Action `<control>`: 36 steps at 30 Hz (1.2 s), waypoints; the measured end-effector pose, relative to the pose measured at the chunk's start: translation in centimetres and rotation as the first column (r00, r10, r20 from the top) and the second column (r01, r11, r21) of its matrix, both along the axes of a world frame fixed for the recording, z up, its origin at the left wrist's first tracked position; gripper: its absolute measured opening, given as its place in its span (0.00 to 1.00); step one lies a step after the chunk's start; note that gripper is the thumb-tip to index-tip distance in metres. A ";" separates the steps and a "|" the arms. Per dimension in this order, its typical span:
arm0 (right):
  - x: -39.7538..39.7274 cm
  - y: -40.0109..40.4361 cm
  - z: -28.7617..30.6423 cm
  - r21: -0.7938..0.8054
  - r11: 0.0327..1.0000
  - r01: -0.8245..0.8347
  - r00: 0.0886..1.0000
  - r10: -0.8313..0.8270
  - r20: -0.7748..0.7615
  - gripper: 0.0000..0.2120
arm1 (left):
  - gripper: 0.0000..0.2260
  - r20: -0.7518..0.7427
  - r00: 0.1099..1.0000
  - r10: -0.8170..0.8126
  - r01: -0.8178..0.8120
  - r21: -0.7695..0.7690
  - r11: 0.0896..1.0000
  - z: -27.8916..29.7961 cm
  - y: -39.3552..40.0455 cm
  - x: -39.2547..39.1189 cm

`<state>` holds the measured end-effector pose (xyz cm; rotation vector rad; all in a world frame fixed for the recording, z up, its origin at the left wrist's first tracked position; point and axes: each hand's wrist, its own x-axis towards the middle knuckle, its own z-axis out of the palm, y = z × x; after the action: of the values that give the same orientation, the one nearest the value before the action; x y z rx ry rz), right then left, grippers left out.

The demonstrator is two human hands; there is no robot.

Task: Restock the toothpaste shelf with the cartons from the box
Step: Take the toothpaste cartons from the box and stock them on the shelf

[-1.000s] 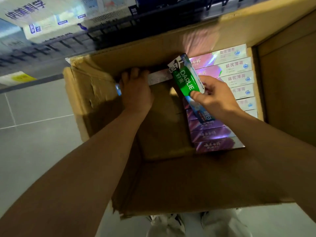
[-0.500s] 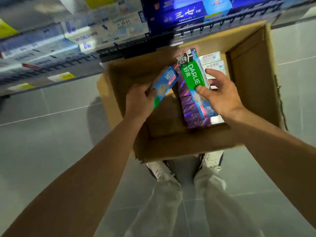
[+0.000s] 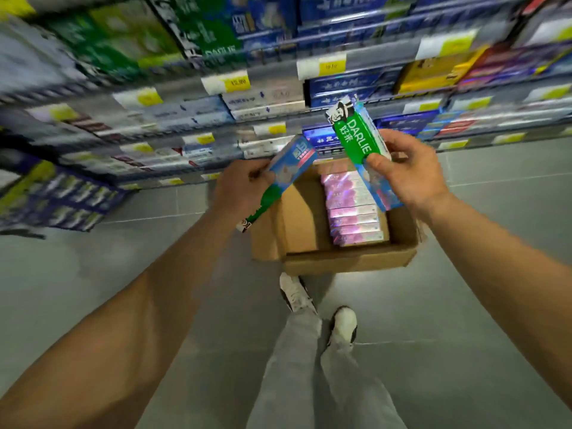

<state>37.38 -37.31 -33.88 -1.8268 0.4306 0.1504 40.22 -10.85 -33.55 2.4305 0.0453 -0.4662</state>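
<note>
My right hand grips a green and blue Darlie toothpaste carton, tilted with its top end toward the shelves. My left hand holds a second Darlie carton of the same kind, its blue end up and its green end pointing down left. Both are raised above the open cardboard box on the floor. Inside the box a row of several pink and white cartons lies along its right side. The toothpaste shelves stand in front, blurred.
Shelf tiers hold blue, white, green and yellow cartons behind yellow price tags. Green Darlie cartons sit on an upper tier. The grey tiled floor spreads around the box. My legs and white shoes stand just behind it.
Both hands have lifted their cartons up out of the box. The view has risen from the box to the shelves, and I stand further back.
</note>
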 end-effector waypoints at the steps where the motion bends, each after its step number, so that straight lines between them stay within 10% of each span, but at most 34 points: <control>1: -0.3 0.1 2.5 -0.016 1.000 -0.014 1.000 0.014 0.019 0.18 | 0.13 0.024 1.000 0.010 -0.010 0.006 1.000 2.6 0.7 -0.8; 16: -4.2 8.4 33.8 -0.494 0.847 -0.198 0.867 0.386 0.314 0.13 | 0.13 0.245 0.962 0.119 -0.066 -0.214 0.975 33.0 13.3 -7.2; 36: -1.8 20.7 49.8 -0.322 0.913 -0.252 0.830 0.375 0.413 0.19 | 0.14 0.481 0.876 0.046 0.078 -0.235 0.969 46.6 22.8 -4.0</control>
<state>35.55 -16.63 15.89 -2.0996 -0.2120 -0.1294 36.24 11.98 13.05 2.2308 -0.2364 0.1380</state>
